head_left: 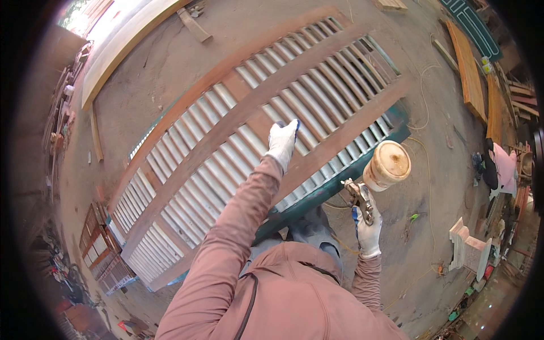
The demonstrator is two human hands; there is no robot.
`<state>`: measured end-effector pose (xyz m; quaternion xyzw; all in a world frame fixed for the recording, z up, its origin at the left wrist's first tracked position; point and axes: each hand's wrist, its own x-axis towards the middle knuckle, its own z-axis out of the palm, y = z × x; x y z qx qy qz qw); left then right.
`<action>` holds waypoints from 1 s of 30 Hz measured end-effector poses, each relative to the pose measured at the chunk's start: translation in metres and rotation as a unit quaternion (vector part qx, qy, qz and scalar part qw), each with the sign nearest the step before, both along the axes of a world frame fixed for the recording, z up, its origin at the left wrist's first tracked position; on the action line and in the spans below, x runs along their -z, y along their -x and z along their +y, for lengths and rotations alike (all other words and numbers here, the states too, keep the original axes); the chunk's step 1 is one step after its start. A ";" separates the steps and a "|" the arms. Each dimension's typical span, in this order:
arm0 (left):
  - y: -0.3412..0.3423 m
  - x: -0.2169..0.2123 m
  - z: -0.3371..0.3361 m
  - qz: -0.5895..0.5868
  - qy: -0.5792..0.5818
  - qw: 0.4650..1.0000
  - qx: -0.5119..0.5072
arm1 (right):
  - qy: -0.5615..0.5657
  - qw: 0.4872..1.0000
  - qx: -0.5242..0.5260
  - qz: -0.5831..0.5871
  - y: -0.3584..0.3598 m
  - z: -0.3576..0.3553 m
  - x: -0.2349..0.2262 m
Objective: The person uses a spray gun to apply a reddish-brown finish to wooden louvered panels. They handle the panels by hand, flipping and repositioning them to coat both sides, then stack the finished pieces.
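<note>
My right hand (368, 229), in a white and blue glove, is wrapped round the handle of a metal spray gun (360, 198). A round, paint-stained cup (385, 167) sits on the gun, beyond my fingers. My left hand (282, 141), gloved the same way, is stretched over a slatted wooden shutter panel (340, 133). Its fingers look curled in near the panel's middle rail; what they grip, if anything, is hidden. Pale grey-white coating covers many slats, while the frame is reddish brown. A second slatted panel (195, 73) lies alongside on the far side.
A green panel edge (294, 207) shows beneath the shutters, close to my legs. A thin yellow hose or cord (429, 192) runs over the dusty floor at the right. Boards (464, 68) lie at the far right, and a pale wooden piece (469, 249) stands at the near right.
</note>
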<state>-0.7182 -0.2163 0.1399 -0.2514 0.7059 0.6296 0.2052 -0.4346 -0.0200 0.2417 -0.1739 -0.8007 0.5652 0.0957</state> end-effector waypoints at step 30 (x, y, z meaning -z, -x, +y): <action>-0.025 0.046 0.059 -0.125 0.054 0.977 -0.164 | 0.142 0.975 0.168 0.030 0.015 0.175 0.024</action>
